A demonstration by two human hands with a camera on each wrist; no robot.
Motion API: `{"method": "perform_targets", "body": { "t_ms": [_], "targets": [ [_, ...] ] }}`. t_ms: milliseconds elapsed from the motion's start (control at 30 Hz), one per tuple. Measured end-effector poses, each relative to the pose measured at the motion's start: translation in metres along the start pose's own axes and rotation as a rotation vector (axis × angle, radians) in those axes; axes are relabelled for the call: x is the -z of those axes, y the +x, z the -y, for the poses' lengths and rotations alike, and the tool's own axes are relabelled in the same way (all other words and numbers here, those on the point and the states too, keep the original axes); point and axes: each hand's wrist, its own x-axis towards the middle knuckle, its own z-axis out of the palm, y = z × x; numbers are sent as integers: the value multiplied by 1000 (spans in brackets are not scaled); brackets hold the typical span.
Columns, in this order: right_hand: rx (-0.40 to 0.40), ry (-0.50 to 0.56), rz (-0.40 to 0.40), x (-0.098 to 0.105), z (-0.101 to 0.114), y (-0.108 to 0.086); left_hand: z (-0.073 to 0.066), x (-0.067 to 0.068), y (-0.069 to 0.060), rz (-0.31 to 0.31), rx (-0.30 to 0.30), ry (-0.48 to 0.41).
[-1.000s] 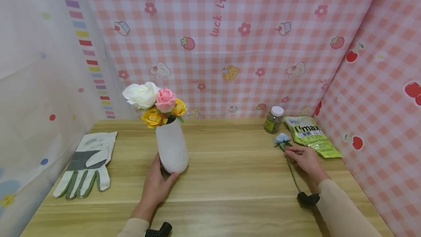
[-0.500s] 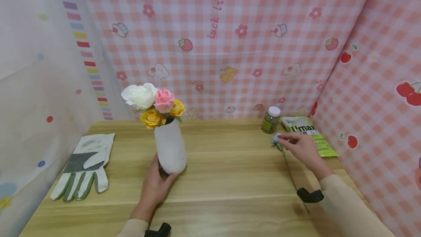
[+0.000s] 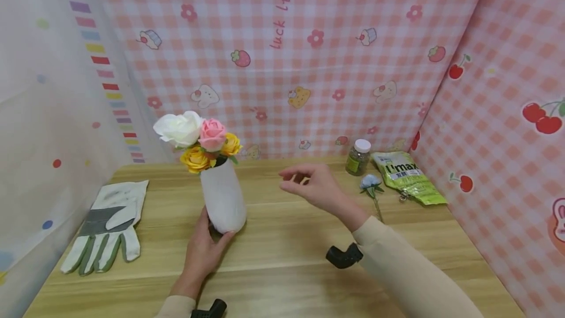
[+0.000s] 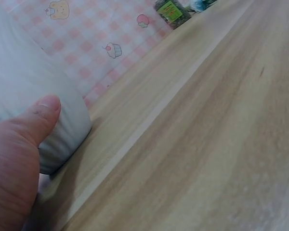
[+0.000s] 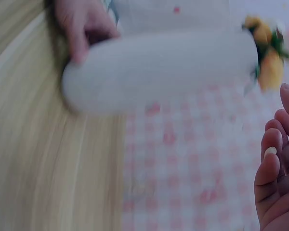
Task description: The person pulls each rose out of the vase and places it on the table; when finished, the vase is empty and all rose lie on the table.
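My left hand (image 3: pixel 203 249) grips the lower part of a white vase (image 3: pixel 222 195), its thumb along the near side in the left wrist view. The vase stands on the table, leaning slightly in the head view. Out of its mouth rise a white rose (image 3: pixel 178 129), a pink rose (image 3: pixel 213 135) and two yellow roses, one at the front (image 3: pixel 196 159). To the right of the vase, above the table, my right hand (image 3: pixel 318 188) holds nothing; its fingers are loosely bent. A blue artificial flower (image 3: pixel 370 181) lies on the table behind the right forearm, part of its stem hidden by the sleeve.
A jar with a white lid (image 3: pixel 358 158) stands at the back right beside a green bag (image 3: pixel 410 180). Some small shiny thing (image 3: pixel 403 196) lies by the bag. A white and grey work glove (image 3: pixel 108 227) rests at the left. Patterned cloth (image 3: pixel 265 77) closes off the back and sides.
My right hand has let go of the blue flower and moved left toward the vase. The flower stays on the table. My left hand keeps its grip on the vase.
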Motion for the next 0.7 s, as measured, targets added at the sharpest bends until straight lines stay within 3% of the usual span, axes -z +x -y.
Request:
{"method": "perform_targets", "body": {
  "t_ms": [133,367,700],
  "targets": [
    [68,39,11,-25,26,16,0,0,0,-5,-14,-6],
    [113,82,18,-54,64,41,1,0,2,-26,-36,6],
    [109,65,-46,-78,70,67,0,0,1,-18,-31,13]
  ]
}}
